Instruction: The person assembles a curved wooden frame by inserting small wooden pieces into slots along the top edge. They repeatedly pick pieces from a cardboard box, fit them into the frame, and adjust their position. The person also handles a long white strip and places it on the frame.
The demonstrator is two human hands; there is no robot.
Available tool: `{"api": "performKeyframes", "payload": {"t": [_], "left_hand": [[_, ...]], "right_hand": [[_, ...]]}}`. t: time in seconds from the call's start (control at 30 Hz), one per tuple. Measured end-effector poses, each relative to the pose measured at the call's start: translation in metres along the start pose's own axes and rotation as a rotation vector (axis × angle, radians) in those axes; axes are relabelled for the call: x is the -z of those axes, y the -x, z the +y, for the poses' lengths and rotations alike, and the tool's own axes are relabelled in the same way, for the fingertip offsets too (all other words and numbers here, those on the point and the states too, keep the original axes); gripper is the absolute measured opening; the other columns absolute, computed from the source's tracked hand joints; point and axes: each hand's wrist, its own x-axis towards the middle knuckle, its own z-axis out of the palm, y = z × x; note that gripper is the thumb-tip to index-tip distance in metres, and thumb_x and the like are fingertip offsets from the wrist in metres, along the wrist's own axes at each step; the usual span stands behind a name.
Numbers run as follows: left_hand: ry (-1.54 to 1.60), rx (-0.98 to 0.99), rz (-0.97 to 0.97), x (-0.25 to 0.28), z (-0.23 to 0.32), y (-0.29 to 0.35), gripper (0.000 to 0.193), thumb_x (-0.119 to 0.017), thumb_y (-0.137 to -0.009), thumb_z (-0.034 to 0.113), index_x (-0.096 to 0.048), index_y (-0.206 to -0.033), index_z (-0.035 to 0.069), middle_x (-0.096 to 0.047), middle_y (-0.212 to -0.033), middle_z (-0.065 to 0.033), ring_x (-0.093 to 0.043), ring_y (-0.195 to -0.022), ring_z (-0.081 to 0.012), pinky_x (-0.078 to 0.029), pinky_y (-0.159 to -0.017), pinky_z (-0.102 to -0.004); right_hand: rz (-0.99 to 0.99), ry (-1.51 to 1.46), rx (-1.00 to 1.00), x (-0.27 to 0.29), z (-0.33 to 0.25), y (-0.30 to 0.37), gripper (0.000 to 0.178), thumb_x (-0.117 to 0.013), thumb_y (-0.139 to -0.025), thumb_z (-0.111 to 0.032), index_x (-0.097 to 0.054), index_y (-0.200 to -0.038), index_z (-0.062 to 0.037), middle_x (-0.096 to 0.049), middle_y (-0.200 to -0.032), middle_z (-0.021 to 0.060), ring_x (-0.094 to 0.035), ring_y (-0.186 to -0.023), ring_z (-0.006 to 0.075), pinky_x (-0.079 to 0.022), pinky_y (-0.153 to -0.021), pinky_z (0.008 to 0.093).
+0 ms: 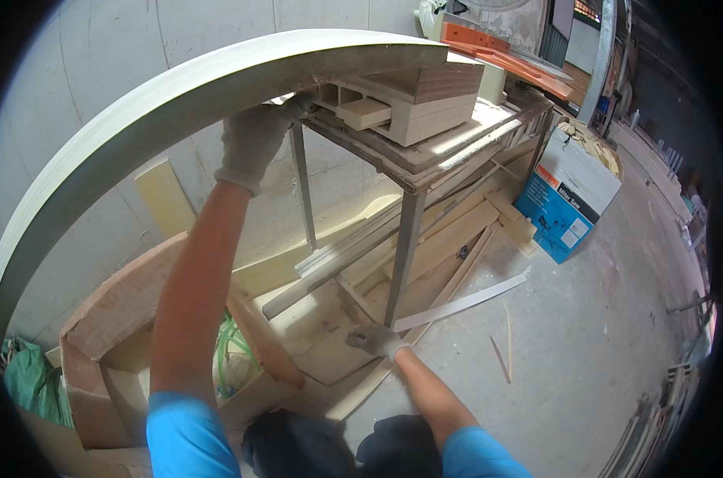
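My left hand (254,147), in a pale work glove with darker fingertips, reaches up beneath a long white-topped board (218,84) at the near left corner of a worn table (425,171). The board hides part of its fingers, so whether they grip the board or the table edge does not show. Low down, my right hand (377,341), also gloved, is beside the foot of a table leg (405,255). Its fingers stretch leftward over timber on the floor, and nothing shows in them. A thin white strip (465,304) lies just right of that leg.
Hollow cream blocks (433,115) sit on the tabletop. Lumber (449,231) lies underneath. A blue and white carton (568,195) of offcuts stands to the right. A curved pinkish wooden piece (122,303) and a green sack (35,378) are at left. Thin slivers (506,350) lie on the floor.
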Motion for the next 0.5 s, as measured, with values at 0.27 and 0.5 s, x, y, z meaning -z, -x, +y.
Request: {"api": "performKeyframes", "payload": {"t": [0.27, 0.5], "left_hand": [[-0.152, -0.174, 0.073, -0.007, -0.006, -0.007, 0.032, -0.079, -0.084, 0.026, -0.07, -0.103, 0.002, -0.073, -0.086, -0.0057, -0.064, -0.072, -0.0091, -0.053, -0.063, -0.0239], [-0.212, -0.27, 0.092, -0.007, -0.002, -0.008, 0.027, -0.079, -0.083, 0.027, -0.074, -0.096, 0.003, -0.071, -0.075, -0.003, -0.062, -0.066, -0.0069, -0.051, -0.06, -0.0224]], "right_hand": [[-0.004, 0.027, -0.002, -0.001, 0.006, 0.0, 0.043, -0.054, -0.094, -0.048, -0.067, -0.118, -0.0145, -0.066, -0.121, 0.0132, -0.059, -0.115, 0.0334, -0.045, -0.097, 0.0427], [-0.015, 0.02, 0.026, -0.005, 0.008, -0.004, 0.044, -0.054, -0.094, -0.048, -0.067, -0.119, -0.0138, -0.066, -0.121, 0.0131, -0.059, -0.116, 0.0337, -0.045, -0.097, 0.0421]]}}
